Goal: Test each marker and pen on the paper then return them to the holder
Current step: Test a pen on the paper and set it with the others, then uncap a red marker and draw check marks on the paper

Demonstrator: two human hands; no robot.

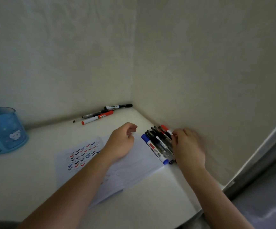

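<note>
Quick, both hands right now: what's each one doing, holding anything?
Left hand: loosely curled over the paper, holding nothing.
Right hand: fingers on the pile of markers; a firm grip cannot be told.

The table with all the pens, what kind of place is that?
Probably a desk tucked into a room corner: a white table against two plain walls, with paper covered in test ticks and a blue pen holder.

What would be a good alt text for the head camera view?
A person's right hand reaches into a row of markers and pens by the wall, while the left hand rests on paper with test marks. A blue holder stands far left.
</note>
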